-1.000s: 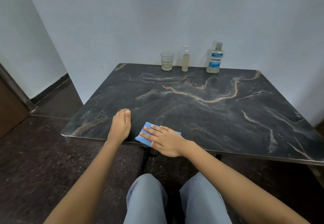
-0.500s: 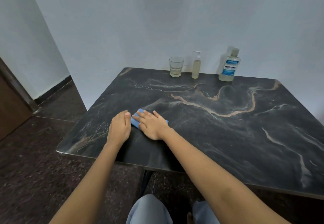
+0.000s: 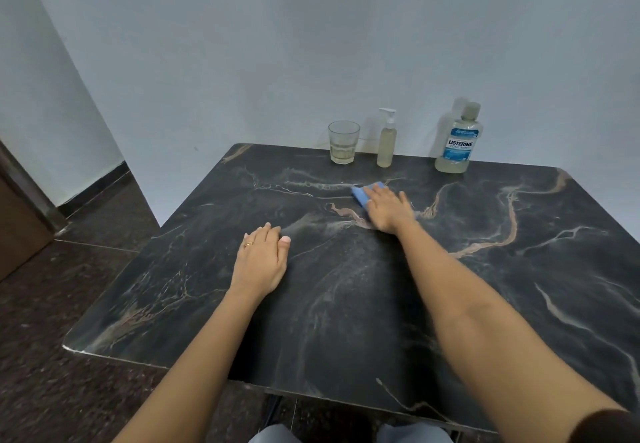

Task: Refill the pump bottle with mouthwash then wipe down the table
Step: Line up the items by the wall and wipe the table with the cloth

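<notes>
Two bare hands are seen from above on a dark, marble-patterned tabletop (image 3: 346, 331) veined in tan and white. The right hand (image 3: 388, 212) is stretched out toward the far middle of the surface and is laid palm down, fingers straight and together, on a folded blue cloth (image 3: 362, 193). The cloth is pressed flat against the tabletop, and only its left and far edges are left showing beyond the fingertips. The left hand (image 3: 259, 262) is rested palm down nearer the person, left of centre and well apart from the cloth. Its fingers are loosely bent and nothing is held in it. A thin gold ring (image 3: 248, 243) is worn on one finger.

Three items are stood upright in a row along the far edge, close against a pale wall (image 3: 311, 44). At the left of the row a clear glass (image 3: 343, 142) is placed, with a little pale liquid in its lower part. Just beside it to the right the pump bottle (image 3: 387, 141) is set, with a white pump on top and yellowish liquid inside. Further right, apart from it, the mouthwash bottle (image 3: 458, 141) is found, capped, with a blue label reading LISTERINE. The cloth is near these items but not touching them.

Dark speckled floor (image 3: 69, 390) is visible at the left, and pale trousers (image 3: 273, 435) at the bottom edge.
</notes>
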A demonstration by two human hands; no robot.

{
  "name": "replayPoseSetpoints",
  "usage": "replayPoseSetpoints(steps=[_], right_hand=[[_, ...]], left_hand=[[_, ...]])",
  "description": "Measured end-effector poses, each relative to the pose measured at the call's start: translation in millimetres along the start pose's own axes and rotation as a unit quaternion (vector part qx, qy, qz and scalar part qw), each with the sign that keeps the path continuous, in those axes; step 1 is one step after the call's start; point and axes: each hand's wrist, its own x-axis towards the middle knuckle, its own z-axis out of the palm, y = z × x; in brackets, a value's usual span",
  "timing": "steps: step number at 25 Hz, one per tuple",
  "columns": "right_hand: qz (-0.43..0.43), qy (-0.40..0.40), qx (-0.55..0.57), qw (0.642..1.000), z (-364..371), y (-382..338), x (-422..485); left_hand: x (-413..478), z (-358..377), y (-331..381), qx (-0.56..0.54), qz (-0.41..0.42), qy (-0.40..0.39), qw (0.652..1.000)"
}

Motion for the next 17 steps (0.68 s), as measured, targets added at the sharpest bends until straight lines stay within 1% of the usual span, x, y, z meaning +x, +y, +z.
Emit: replayPoseSetpoints(steps=[5,8,10,12,14,16,17], right_hand=[[0.113,0.022,0.014,0.993,-17,110,-43],[0.178,0.029,0.023,0.983,-23,164,-93],[0.212,0.036,0.035,0.976,-24,187,-134],[0.24,0.048,0.042,0.969,-21,190,-183],[0.248,0.043,0.035,0.967,-15,169,-232],[0.213,0.019,0.008,0.977,-1,130,-270],[0.175,0.008,-0.01,0.984,4,104,-283]], left_hand=[[-2,13,21,0.002,0.007,-0.01,1.0],[-5,14,34,-0.004,0.003,-0.017,1.0],[-9,15,44,-0.013,0.008,-0.021,1.0],[-16,15,53,-0.026,0.012,-0.033,0.999],[-20,17,57,-0.026,0.016,-0.04,0.999],[-22,16,58,-0.036,0.011,-0.04,0.998],[-21,14,58,-0.052,0.007,-0.036,0.998]])
